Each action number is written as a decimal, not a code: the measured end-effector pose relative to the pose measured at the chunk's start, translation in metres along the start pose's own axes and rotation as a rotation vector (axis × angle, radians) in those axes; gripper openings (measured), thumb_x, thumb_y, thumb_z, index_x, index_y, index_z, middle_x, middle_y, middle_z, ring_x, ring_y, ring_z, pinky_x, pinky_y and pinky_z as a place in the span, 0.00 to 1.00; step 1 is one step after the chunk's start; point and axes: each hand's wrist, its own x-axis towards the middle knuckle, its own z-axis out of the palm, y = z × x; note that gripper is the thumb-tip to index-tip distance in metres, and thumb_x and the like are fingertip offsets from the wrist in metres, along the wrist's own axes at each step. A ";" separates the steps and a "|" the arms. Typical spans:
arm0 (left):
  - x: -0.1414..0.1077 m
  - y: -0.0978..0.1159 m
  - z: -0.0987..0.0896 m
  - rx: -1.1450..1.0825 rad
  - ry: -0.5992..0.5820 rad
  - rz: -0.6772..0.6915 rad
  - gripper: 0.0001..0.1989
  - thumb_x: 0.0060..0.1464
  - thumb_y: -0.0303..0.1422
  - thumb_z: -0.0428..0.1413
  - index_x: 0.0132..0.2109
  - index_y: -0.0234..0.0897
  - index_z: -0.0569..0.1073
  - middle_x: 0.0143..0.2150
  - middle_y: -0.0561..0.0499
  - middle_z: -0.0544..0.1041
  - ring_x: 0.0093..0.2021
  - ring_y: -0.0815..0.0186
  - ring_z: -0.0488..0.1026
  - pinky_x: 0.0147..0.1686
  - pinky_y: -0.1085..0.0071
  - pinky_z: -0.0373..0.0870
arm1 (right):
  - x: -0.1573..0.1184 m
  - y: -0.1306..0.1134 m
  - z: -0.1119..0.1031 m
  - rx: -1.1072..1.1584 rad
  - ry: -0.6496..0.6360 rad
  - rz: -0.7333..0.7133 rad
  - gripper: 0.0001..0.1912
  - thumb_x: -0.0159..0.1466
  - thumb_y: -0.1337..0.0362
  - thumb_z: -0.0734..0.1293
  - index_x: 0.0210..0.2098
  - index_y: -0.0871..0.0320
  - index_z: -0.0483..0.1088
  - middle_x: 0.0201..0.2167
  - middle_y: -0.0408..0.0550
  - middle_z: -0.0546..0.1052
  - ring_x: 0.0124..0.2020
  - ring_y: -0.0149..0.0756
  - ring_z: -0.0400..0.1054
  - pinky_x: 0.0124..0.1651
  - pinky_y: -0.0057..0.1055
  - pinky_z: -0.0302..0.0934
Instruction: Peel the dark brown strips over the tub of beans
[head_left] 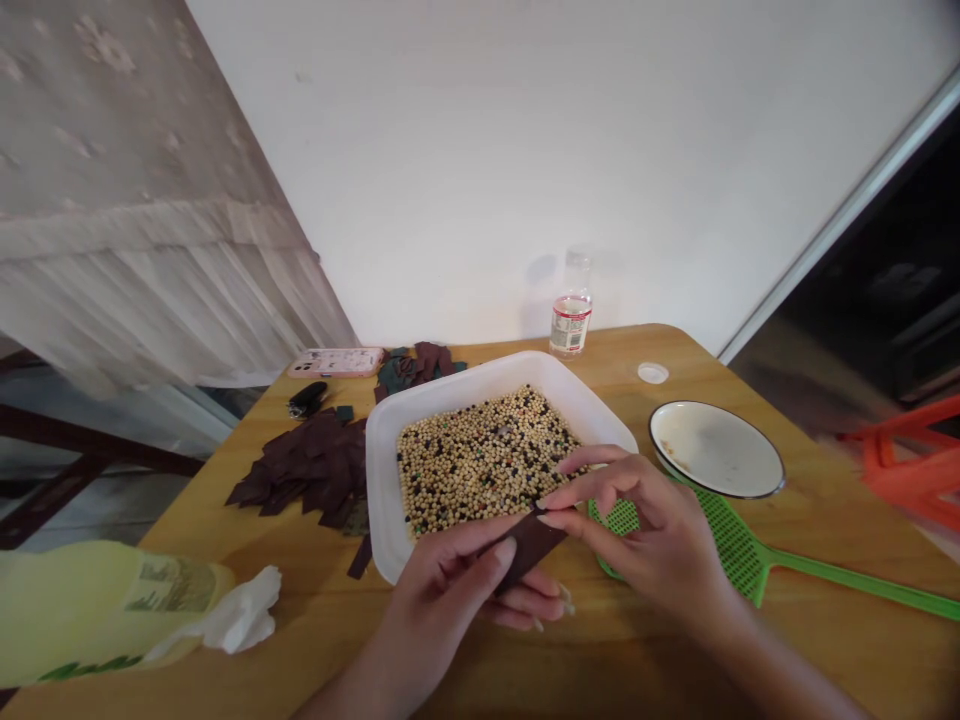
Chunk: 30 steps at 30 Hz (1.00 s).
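Observation:
My left hand holds a dark brown strip between thumb and fingers, in front of a white tub. The thumb and index finger of my right hand pinch together at the strip's upper end; whatever small thing may be between them is hidden. Many small beads, mostly cream with dark ones mixed in, fill the bottom of the tub. Left of the tub lies a pile of brown pieces. Behind it are more brown and green pieces.
A green plastic mesh swatter and a white dish lie at the right. Behind stand a clear bottle and a white cap. A phone, a black object and a large yellowish bottle are at the left.

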 end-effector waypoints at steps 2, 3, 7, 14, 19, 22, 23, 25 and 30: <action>0.000 0.000 -0.001 0.008 0.000 0.002 0.17 0.53 0.43 0.60 0.47 0.39 0.79 0.32 0.47 0.84 0.32 0.64 0.82 0.30 0.77 0.75 | 0.002 0.000 -0.002 0.005 -0.062 0.001 0.12 0.58 0.71 0.70 0.29 0.52 0.63 0.27 0.42 0.81 0.40 0.38 0.76 0.39 0.34 0.72; 0.000 0.000 -0.001 0.014 0.000 0.002 0.17 0.53 0.43 0.60 0.47 0.39 0.78 0.32 0.47 0.84 0.32 0.64 0.82 0.31 0.77 0.76 | 0.002 0.000 -0.004 0.013 -0.090 0.014 0.11 0.58 0.71 0.70 0.31 0.52 0.64 0.27 0.42 0.82 0.41 0.38 0.76 0.39 0.34 0.72; 0.001 0.000 -0.002 0.029 -0.009 -0.029 0.19 0.52 0.43 0.60 0.48 0.39 0.78 0.32 0.47 0.84 0.33 0.64 0.82 0.31 0.76 0.76 | 0.002 0.000 -0.005 0.013 -0.077 0.034 0.11 0.58 0.70 0.70 0.33 0.52 0.64 0.26 0.41 0.81 0.41 0.37 0.76 0.39 0.33 0.72; -0.001 0.001 -0.003 0.019 -0.001 -0.012 0.18 0.53 0.43 0.60 0.47 0.38 0.78 0.32 0.46 0.84 0.33 0.63 0.82 0.31 0.76 0.76 | 0.000 0.000 -0.004 -0.064 -0.008 -0.065 0.21 0.59 0.71 0.70 0.26 0.51 0.51 0.25 0.38 0.82 0.37 0.38 0.75 0.37 0.36 0.70; -0.001 0.001 -0.003 0.007 0.014 0.020 0.18 0.53 0.43 0.60 0.47 0.39 0.78 0.33 0.47 0.84 0.33 0.64 0.81 0.31 0.76 0.76 | 0.000 0.000 -0.004 -0.078 -0.004 -0.076 0.22 0.59 0.72 0.69 0.25 0.51 0.50 0.24 0.38 0.81 0.36 0.38 0.74 0.36 0.36 0.69; -0.001 0.001 -0.003 0.014 -0.004 -0.002 0.17 0.53 0.42 0.60 0.47 0.39 0.79 0.32 0.47 0.84 0.32 0.65 0.81 0.31 0.76 0.76 | 0.000 0.001 -0.005 -0.097 0.006 -0.089 0.22 0.58 0.73 0.69 0.24 0.51 0.51 0.24 0.38 0.81 0.35 0.37 0.74 0.36 0.37 0.69; -0.001 0.001 -0.003 0.014 -0.010 -0.011 0.17 0.53 0.42 0.60 0.47 0.39 0.79 0.32 0.47 0.84 0.32 0.65 0.81 0.31 0.76 0.76 | 0.000 0.001 -0.005 -0.102 0.013 -0.093 0.22 0.58 0.74 0.70 0.24 0.51 0.51 0.25 0.37 0.81 0.35 0.37 0.73 0.37 0.37 0.69; -0.001 0.002 -0.003 0.005 0.001 -0.001 0.18 0.52 0.43 0.60 0.47 0.39 0.79 0.32 0.47 0.84 0.32 0.64 0.81 0.31 0.76 0.76 | 0.000 0.001 -0.005 -0.100 0.017 -0.103 0.23 0.58 0.74 0.70 0.24 0.51 0.50 0.25 0.37 0.81 0.35 0.36 0.73 0.37 0.36 0.69; -0.001 0.002 -0.004 -0.001 -0.009 -0.007 0.16 0.53 0.42 0.60 0.47 0.40 0.79 0.32 0.48 0.84 0.32 0.65 0.81 0.31 0.78 0.75 | 0.001 -0.001 -0.005 -0.105 0.027 -0.097 0.23 0.57 0.74 0.70 0.24 0.51 0.50 0.24 0.37 0.81 0.33 0.38 0.74 0.36 0.37 0.69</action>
